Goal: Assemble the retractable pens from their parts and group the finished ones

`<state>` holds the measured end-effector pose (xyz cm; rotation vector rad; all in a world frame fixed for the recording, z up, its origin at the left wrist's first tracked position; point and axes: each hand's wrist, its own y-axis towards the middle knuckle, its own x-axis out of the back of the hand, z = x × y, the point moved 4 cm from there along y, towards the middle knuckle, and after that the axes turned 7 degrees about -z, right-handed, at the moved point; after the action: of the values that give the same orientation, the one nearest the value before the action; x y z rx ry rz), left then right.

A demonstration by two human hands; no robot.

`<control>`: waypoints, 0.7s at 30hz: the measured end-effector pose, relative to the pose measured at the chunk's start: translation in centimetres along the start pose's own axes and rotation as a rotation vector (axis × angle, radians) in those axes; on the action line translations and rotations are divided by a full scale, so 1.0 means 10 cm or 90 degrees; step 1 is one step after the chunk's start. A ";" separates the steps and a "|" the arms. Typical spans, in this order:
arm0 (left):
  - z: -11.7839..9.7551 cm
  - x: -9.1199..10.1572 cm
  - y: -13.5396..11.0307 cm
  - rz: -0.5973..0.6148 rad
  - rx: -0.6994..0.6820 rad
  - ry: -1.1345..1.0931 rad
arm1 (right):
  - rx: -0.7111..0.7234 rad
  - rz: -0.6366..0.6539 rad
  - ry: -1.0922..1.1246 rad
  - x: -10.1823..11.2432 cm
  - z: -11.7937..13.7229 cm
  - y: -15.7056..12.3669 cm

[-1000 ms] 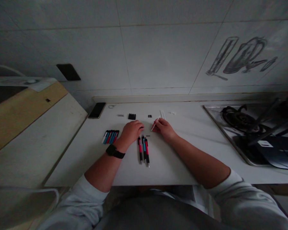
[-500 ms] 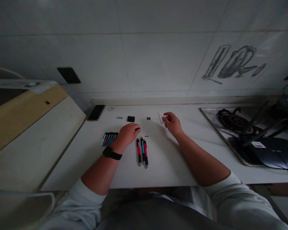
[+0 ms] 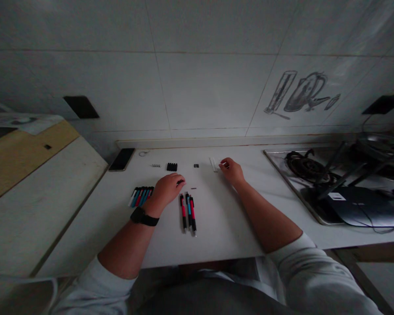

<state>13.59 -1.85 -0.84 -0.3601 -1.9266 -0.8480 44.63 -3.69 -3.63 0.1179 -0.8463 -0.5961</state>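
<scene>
My left hand (image 3: 167, 188) rests on the white counter (image 3: 223, 223) with its fingers curled over a small dark part at its tips. Just right of it lie three assembled red, blue and black pens (image 3: 188, 211). A row of several pen barrels (image 3: 141, 196) lies left of that hand. My right hand (image 3: 231, 170) reaches to the back of the counter, fingers pinched beside a small bunch of white refill tubes (image 3: 213, 164). What the fingers hold is too small to name. Small black parts (image 3: 171, 166) lie in a row near the wall.
A dark phone (image 3: 121, 159) lies at the counter's back left corner. A gas hob (image 3: 307, 168) and a dark flat appliance (image 3: 357, 209) with cables fill the right side. A wooden surface (image 3: 26, 175) adjoins on the left. A tiled wall stands behind.
My right hand has moved from the counter's middle, where it held a white tube, back to the white tubes near the wall. The left hand has stayed put. The view has shifted right.
</scene>
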 end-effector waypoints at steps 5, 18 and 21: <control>0.02 -0.02 0.00 0.003 -0.006 -0.001 | 0.006 0.022 -0.104 -0.04 0.04 0.11; 0.05 0.06 -0.01 -0.028 0.010 0.014 | 0.005 0.057 -0.218 -0.33 0.11 0.48; 0.05 0.06 -0.01 -0.030 0.011 0.013 | 0.008 0.072 -0.228 -0.32 0.11 0.46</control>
<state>12.86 -1.62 -0.52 -0.2952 -1.9298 -0.8619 44.22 1.98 -3.51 -0.0271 -1.1949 -0.5123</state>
